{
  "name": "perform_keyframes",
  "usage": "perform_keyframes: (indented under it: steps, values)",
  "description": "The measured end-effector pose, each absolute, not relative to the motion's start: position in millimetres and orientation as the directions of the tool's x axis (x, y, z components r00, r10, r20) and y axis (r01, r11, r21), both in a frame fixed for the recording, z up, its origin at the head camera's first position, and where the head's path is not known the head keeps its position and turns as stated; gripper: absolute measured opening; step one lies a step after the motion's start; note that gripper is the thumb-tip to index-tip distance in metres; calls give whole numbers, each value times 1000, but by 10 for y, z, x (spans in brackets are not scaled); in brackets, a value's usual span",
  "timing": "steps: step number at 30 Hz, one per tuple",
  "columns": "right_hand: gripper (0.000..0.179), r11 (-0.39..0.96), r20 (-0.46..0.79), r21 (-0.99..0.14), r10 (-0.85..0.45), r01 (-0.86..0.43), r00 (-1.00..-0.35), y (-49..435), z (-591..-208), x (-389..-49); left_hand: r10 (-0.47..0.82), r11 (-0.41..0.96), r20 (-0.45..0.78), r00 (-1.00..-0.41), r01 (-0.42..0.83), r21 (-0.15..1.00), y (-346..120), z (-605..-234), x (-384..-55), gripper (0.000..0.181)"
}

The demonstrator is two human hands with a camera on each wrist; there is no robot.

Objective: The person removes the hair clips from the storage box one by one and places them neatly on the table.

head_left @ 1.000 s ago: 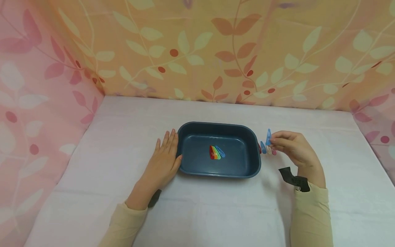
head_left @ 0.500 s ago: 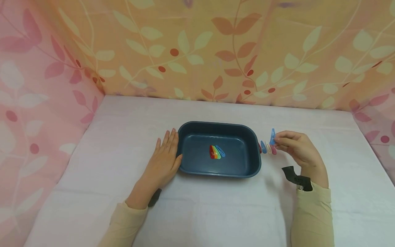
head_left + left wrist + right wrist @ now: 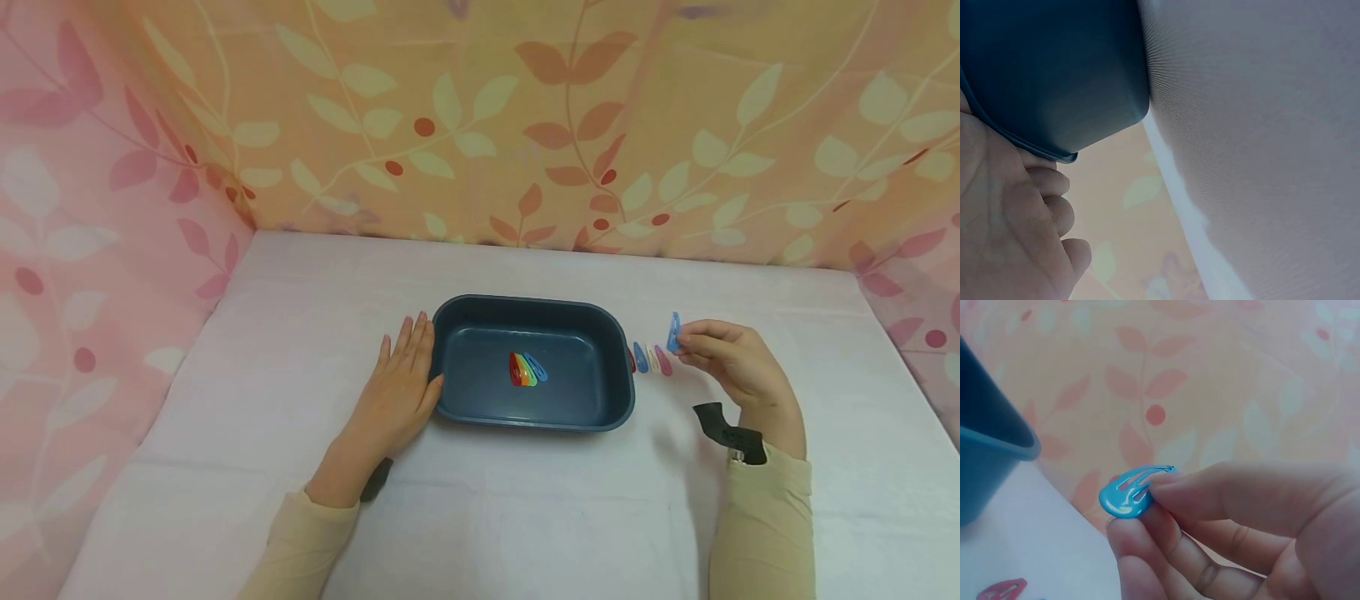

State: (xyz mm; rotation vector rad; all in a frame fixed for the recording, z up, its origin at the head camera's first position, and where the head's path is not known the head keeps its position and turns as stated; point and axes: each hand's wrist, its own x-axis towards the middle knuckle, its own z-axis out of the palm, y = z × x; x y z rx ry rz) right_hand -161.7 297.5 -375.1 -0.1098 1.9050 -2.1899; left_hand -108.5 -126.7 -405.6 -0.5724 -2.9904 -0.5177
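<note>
White table (image 3: 517, 525) under everything; navy plastic tray (image 3: 534, 428) on it, use that as reference. Your left hand (image 3: 397, 379): fingers straight, against the tray's left end. Your right hand (image 3: 723, 358): off the tray's right end, thumb and fingers pinching a light-blue snap hair clip (image 3: 1116, 503), up off the table. On the tray's floor, near the middle: fan of red, orange, green and blue clips (image 3: 525, 371). Just right of the tray: blue clip (image 3: 641, 357), cream clip (image 3: 653, 359), pink clip (image 3: 663, 361), red clip (image 3: 632, 359). Held one should be light, springy-stiff, slick; pinch its flat faces, don't flex the middle. Your thumb covers part of it. Tray rim hides most of that red clip. Can't tell if fanned clips overlap.
</note>
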Motion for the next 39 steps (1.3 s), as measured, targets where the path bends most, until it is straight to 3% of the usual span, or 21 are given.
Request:
perform_keyframes:
  steps: [14,21,27,32,39]
  values:
    - [24,-133,-150,-976,-174,174,-973,3101,-3832,-1624,357,872,110,-928,373,317,-1271,-4043,-1078,67]
    - [22,-68,-241,-966,-117,250,-963,3211,-3910,-1633,357,873,109,-928,373,315,-1272,-4040,-1074,67]
    - [22,-99,-316,-940,-114,327,-942,3311,-3998,-1632,356,873,106,-929,370,316,-1273,-4048,-1070,67]
    - [17,-39,-391,-918,-86,395,-916,3356,-4028,-1627,356,874,106,-929,371,314,-1273,-4047,-1065,67]
    - [20,38,-381,-925,-87,379,-921,3367,-4082,-1627,357,872,107,-928,372,320,-1274,-4046,-1073,68]
